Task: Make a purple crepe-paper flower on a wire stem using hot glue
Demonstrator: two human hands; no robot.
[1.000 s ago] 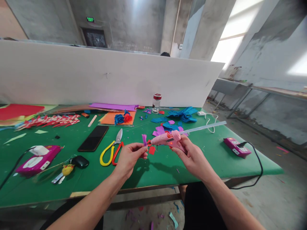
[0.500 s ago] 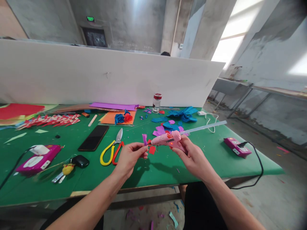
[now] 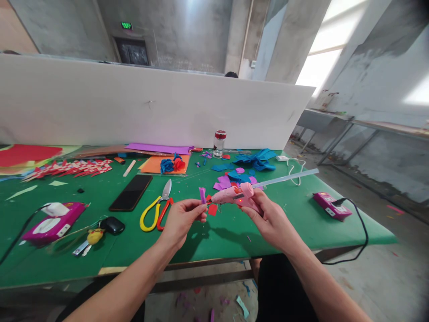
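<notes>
My left hand (image 3: 187,218) pinches a small purple paper piece (image 3: 202,195) that stands up from the fingertips. My right hand (image 3: 268,217) is wrapped round the handle of a pink glue gun (image 3: 234,193), whose nozzle points left and is at or very near the purple piece; whether they touch is hard to tell. A long clear glue stick (image 3: 288,178) sticks out of the back of the gun. Red paper scraps (image 3: 212,209) lie below the nozzle. Scissors (image 3: 157,209) with yellow and red handles lie left of my left hand.
Blue paper (image 3: 258,159) and purple scraps (image 3: 223,183) lie behind the gun, near a red-lidded jar (image 3: 219,144). Blue and red paper flowers (image 3: 172,165) rest on orange sheets. At left are a phone (image 3: 131,192), keys and a power strip (image 3: 55,223); another strip (image 3: 331,206) sits right.
</notes>
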